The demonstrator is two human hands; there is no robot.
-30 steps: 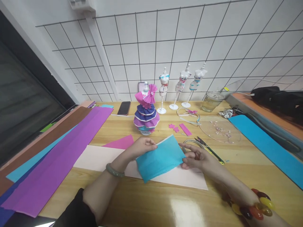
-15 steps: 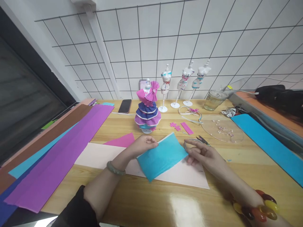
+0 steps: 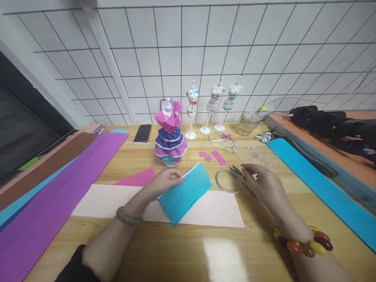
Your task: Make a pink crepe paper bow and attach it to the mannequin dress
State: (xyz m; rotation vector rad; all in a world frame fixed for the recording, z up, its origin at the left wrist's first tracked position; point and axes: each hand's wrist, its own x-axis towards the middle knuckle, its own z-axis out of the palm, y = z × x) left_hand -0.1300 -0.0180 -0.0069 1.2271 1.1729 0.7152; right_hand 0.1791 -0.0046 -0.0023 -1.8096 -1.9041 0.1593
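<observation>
My left hand (image 3: 170, 179) pinches the top left edge of a turquoise sheet of craft paper (image 3: 188, 192), which is tilted above a long pale pink strip (image 3: 117, 201). My right hand (image 3: 261, 182) is over the scissors (image 3: 236, 171), fingers curved and apart; part of the scissors is hidden beneath it, and I see nothing held. Beside them lies a thin whitish ring (image 3: 217, 181), like a roll of narrow tape. A bright pink piece (image 3: 138, 177) shows behind my left wrist.
Behind stand a small mannequin in a ruffled paper dress (image 3: 170, 137) and several white mannequins (image 3: 192, 105). Long purple strips (image 3: 67, 196) lie left, a blue strip (image 3: 317, 188) right. A phone (image 3: 143, 133), glass jar (image 3: 249, 123) and clear plate of beads (image 3: 258, 154) sit farther back.
My right hand has left the turquoise sheet's right corner and moved right to the scissors. The whitish ring now shows fully. The view has shifted right; my left hand keeps its pinch.
</observation>
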